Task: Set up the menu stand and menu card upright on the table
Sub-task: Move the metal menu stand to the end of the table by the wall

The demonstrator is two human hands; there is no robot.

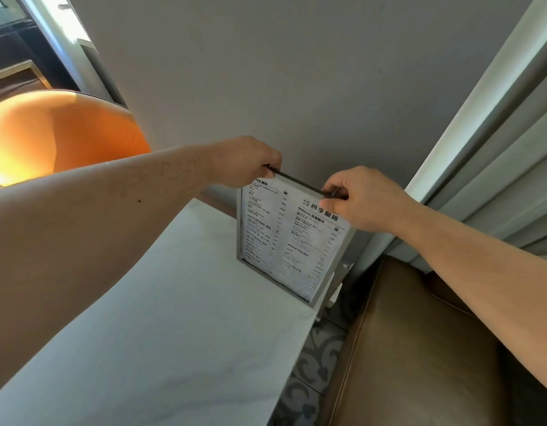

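A framed menu stand [323,289] stands upright near the far right corner of the white table [180,318], close to the wall. Inside its silver frame sits the white menu card [292,238], printed with black text. My left hand [247,162] pinches the top left corner of the stand's dark upper edge. At the top right corner, my right hand [361,199] grips the same edge, thumb pressed on the card's face. Both forearms stretch across the table toward it.
A grey wall [297,72] rises right behind the stand. An orange rounded chair [60,133] is at the left, beyond the table. A brown leather seat [419,348] lies to the right, with grey curtains [496,164] above it and patterned floor between seat and table.
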